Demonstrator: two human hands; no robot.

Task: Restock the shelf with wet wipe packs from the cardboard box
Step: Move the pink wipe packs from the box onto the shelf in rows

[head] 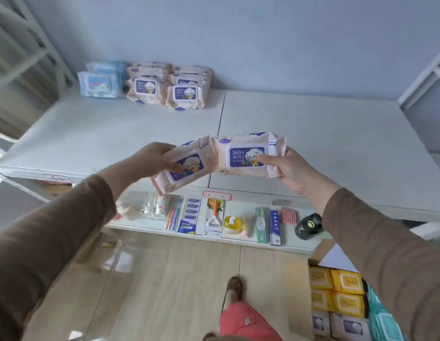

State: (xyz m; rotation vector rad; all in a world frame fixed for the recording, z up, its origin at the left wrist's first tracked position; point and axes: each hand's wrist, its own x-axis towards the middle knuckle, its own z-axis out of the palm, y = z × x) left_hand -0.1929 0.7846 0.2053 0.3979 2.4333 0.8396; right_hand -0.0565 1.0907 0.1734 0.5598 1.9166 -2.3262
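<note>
Peach pack (183, 166), purple label, tilted

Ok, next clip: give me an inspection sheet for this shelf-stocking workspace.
Surface: white top shelf, mostly bare.
Job's things: pink baby wipe packs stacked at back left; light blue packs beside them; open cardboard box of yellow packs on floor.
Clutter: small toiletries on lower shelf.
Grippers: left hand holds one pink pack; right hand another, fingers curled round them.
Cables: nothing seen.
Surroundings: pale wall, wood-look floor.
</note>
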